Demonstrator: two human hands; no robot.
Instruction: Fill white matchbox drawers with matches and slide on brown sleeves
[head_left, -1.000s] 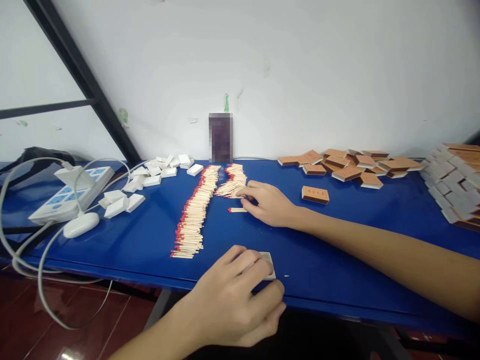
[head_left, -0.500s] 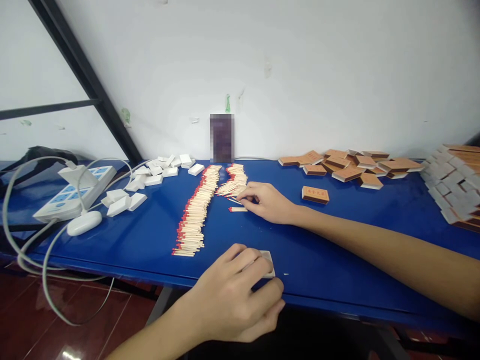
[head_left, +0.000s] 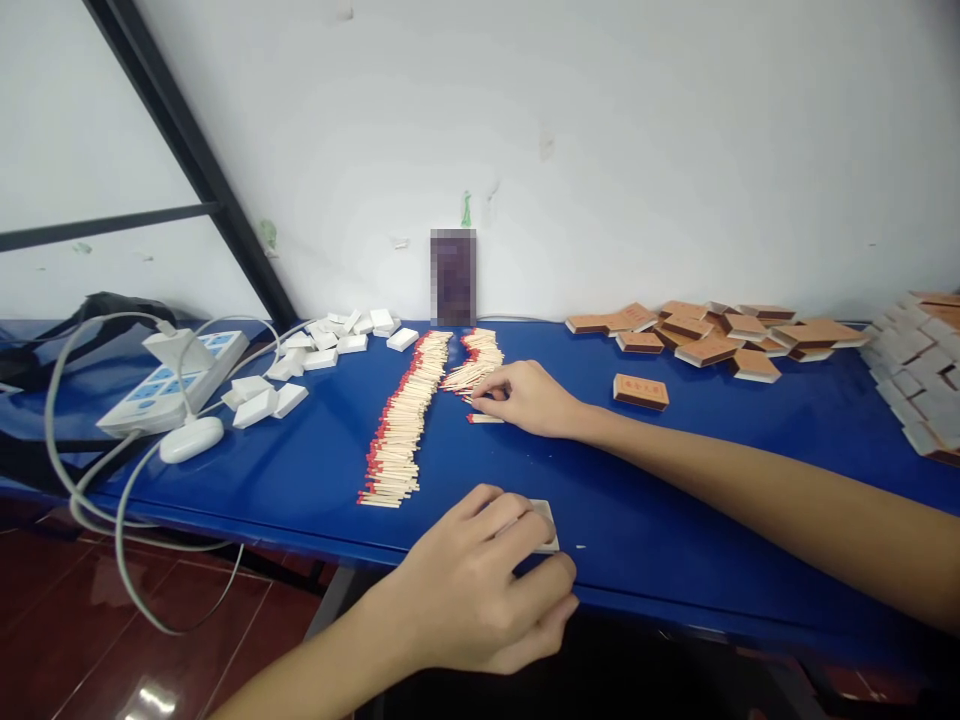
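On the blue table, my right hand (head_left: 531,400) is closed in a pinch at the near end of a short row of red-tipped matches (head_left: 477,362). Its thumb and forefinger meet on matches there, partly hidden by the fingertips. Just in front of that hand lie a few loose matches (head_left: 486,418). Near the table's front edge, my left hand (head_left: 495,575) curls over a small white matchbox tray (head_left: 553,520), gripping it; most of the tray is covered by the fingers. A longer row of matches (head_left: 405,420) runs to the left of both hands.
White matchbox trays (head_left: 326,345) lie back left, beside a power strip (head_left: 180,385) with looping cables. A single printed matchbox (head_left: 640,391) sits right of my right hand. Behind it is a pile of matchboxes (head_left: 705,335), with a stack (head_left: 915,370) at far right.
The whole view has shifted slightly, so things sit a little further right. My right fingertips have closed in on the matches. My left hand stays on the tray.
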